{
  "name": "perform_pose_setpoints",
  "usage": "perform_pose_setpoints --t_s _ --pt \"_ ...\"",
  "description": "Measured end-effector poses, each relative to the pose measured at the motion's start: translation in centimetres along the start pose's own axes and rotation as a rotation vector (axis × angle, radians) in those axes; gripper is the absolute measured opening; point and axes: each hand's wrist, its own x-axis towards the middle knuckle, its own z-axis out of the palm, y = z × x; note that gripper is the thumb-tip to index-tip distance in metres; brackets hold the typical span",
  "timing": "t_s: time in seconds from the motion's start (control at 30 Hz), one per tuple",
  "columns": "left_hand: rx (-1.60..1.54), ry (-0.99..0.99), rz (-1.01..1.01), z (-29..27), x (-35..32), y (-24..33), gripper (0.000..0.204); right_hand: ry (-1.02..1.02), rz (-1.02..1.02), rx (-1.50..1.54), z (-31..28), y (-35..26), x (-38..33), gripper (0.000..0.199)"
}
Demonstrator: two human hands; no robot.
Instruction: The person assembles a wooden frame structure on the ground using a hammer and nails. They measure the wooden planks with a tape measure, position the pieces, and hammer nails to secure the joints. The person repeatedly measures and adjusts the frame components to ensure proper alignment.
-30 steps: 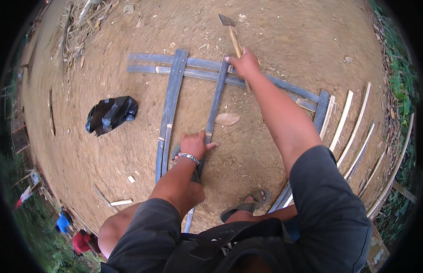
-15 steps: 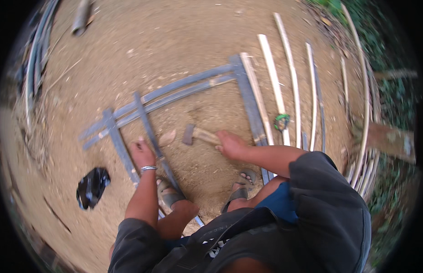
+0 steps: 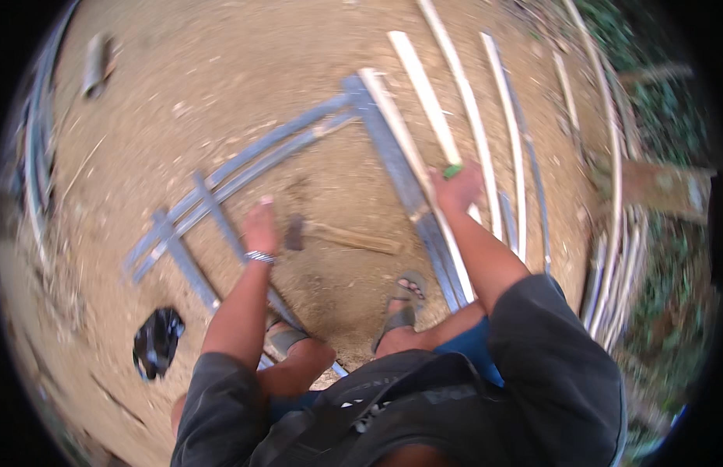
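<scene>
1. Ground: one expanse of bare brown earth (image 3: 322,47), grainy, strewn with small chips, beneath both hands.
2. Frame: one dark grey slatted frame (image 3: 383,144), laid flat. Two long parallel rails run beyond the hands; three crosspieces noted, two by the left hand, one broader, left of the right hand.
3. Pale strips (image 3: 418,86): four long, smooth, narrow ones around the right hand, the nearest alongside the broad crosspiece.
4. Tube: one grey, round, hollow-looking tube (image 3: 94,68), far beyond and left of the left hand.
5. Bag: one black bag (image 3: 157,342), glossy, crumpled plastic, left of the left hand and nearer the body.
6. Tool: one, wooden handle (image 3: 350,236), dark blocky head, lying between the hands.
7. Hands: two. Left hand (image 3: 260,228) over the inner crosspiece, blurred; finger spread cannot be told. Right hand (image 3: 461,189) at a green item; whether pinching it cannot be told.
8. Green item (image 3: 452,170): one, small, at the right hand's fingers.
</scene>
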Motion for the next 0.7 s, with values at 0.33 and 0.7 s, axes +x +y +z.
perform_pose_setpoints --t_s 0.33,0.7 --pt "-0.809 -0.924 -0.146 -14.0 0.6 -2.1 0.033 0.165 -0.216 0.327 2.1 2.3 -0.4 0.086" --pt "-1.034 -0.635 -0.437 -14.5 0.5 -4.8 0.032 -1.031 -0.724 0.543 -1.0 -23.0 -23.4 0.094"
